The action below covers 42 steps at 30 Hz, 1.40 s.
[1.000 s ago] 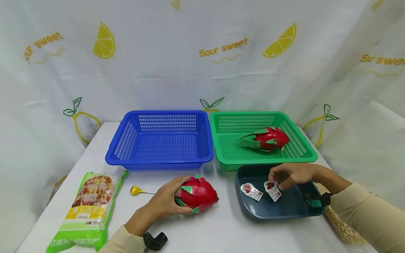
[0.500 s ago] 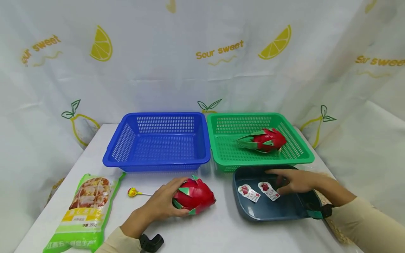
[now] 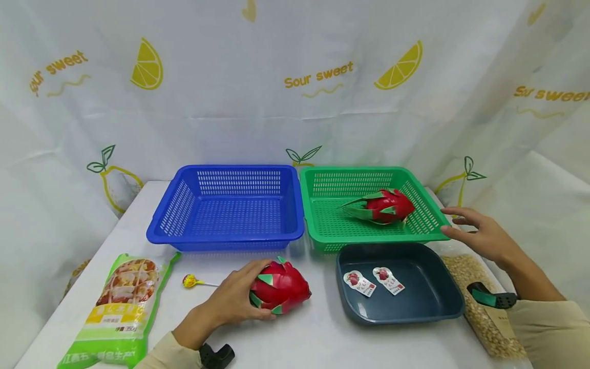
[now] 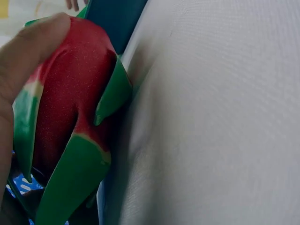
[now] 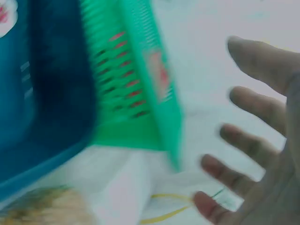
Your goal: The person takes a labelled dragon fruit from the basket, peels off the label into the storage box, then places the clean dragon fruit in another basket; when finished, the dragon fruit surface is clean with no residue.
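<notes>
My left hand (image 3: 234, 294) grips a red dragon fruit (image 3: 285, 288) with green scales, lying on the white table in front of the baskets. In the left wrist view the thumb (image 4: 35, 49) lies over this dragon fruit (image 4: 77, 89). With fingers spread, my right hand (image 3: 481, 236) is at the right front corner of the green basket (image 3: 378, 239), holding nothing. Whether it touches the rim is unclear. Another dragon fruit (image 3: 392, 206) lies inside that basket. Two fruit-picture labels, a left label (image 3: 359, 283) and a right label (image 3: 388, 280), lie in the dark blue tray (image 3: 428, 292).
A blue basket (image 3: 226, 238) stands at the back left, beside the green one. On the left are a green food bag (image 3: 115, 312) and a lollipop (image 3: 190, 281). A clear bag of grains (image 3: 484, 312) lies right of the tray, partly under my right forearm.
My right hand has left the right label in the tray and moved right and back to the green basket's corner. The label now lies turned. My left hand has stayed on its dragon fruit.
</notes>
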Tool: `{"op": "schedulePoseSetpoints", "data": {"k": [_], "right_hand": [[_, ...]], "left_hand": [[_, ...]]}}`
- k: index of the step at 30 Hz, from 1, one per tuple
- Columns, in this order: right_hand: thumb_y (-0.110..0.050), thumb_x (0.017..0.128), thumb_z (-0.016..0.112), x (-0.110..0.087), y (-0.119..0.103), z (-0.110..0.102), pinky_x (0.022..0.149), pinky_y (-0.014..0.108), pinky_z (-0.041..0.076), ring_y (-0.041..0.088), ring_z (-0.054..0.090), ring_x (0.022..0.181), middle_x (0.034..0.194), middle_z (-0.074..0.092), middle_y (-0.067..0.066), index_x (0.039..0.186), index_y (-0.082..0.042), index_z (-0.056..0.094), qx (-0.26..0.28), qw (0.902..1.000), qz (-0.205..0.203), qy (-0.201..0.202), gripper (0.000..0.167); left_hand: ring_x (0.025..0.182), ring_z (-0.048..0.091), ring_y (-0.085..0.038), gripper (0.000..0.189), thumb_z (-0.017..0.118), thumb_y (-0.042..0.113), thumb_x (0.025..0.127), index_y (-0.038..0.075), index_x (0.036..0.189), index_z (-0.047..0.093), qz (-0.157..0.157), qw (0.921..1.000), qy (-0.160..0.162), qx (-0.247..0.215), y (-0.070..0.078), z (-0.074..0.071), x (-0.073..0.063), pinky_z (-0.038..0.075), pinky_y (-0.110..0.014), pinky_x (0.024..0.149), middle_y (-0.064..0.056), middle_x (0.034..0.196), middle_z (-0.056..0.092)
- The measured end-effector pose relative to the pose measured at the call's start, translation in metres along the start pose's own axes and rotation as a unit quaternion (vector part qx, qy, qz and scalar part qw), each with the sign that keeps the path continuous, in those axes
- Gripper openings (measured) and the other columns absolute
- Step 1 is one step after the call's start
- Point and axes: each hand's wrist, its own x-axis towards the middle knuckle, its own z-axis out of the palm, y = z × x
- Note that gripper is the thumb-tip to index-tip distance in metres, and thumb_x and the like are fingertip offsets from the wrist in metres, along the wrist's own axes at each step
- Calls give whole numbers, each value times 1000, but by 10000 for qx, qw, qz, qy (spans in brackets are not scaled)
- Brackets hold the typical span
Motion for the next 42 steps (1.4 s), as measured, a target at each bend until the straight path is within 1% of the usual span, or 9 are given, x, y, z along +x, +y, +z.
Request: {"op": "schedulePoseSetpoints", "data": {"k": [3,8,12,17,21,25,29,36,42], "right_hand": [[-24,97,61,4,16,14,83,72,33,58,28,127,148,27,31,141,6,40,116,9999,41,87,58],[-27,97,60,2,29,29,87,74,29,56,14,135,153,19,27,138,9,42,204,9997,114,118,58],[-29,98,59,-2,31,33,88,73,27,55,13,135,155,17,24,138,9,42,334,9992,149,179,59],[-29,98,59,-3,32,33,88,74,27,55,12,135,156,15,22,139,9,41,408,9989,167,187,59],[-29,99,58,-3,33,34,87,72,30,55,15,134,157,14,19,140,8,40,479,9985,172,212,58],[-29,98,58,-2,33,35,86,70,33,55,17,134,159,14,14,141,7,40,482,9985,160,207,59],[-28,98,58,-4,34,33,87,69,33,54,18,134,159,14,11,142,6,40,507,9984,143,191,58],[-26,98,59,-2,30,35,91,68,32,51,14,137,158,13,17,143,6,37,791,9968,118,-10,59],[-24,98,60,-5,35,33,93,71,27,45,9,140,159,12,12,144,7,35,1083,9939,198,26,61]], "left_hand": [[113,54,-21,95,86,51,64,16,142,45,78,9998,188,7,1,2,2,51,-41,87,3,131,49],[108,56,-20,89,89,40,63,11,138,50,284,9982,331,-422,12,-5,9,54,-31,79,4,123,52],[111,53,-18,88,87,37,66,12,141,48,504,9956,88,-780,45,-34,31,53,-26,77,5,122,52],[112,51,-17,89,88,35,68,10,142,47,1223,9907,-211,-557,98,-87,98,53,-24,77,-1,125,53],[111,52,-15,89,88,33,68,14,144,46,1093,9908,-692,-405,117,-107,169,52,-22,77,0,127,54],[111,51,-14,92,89,33,67,20,146,45,834,9862,-1427,123,111,-97,228,51,-21,76,2,127,55],[110,50,-15,90,89,26,68,21,146,44,809,9709,-2225,350,96,-65,266,50,-21,75,1,128,53],[109,47,-19,90,88,15,69,23,147,44,249,9556,-2935,107,70,-20,284,52,-22,72,-3,130,48],[132,35,-23,93,84,14,75,28,151,34,180,9542,-2987,33,59,-8,287,49,-27,86,-2,147,41]]}}
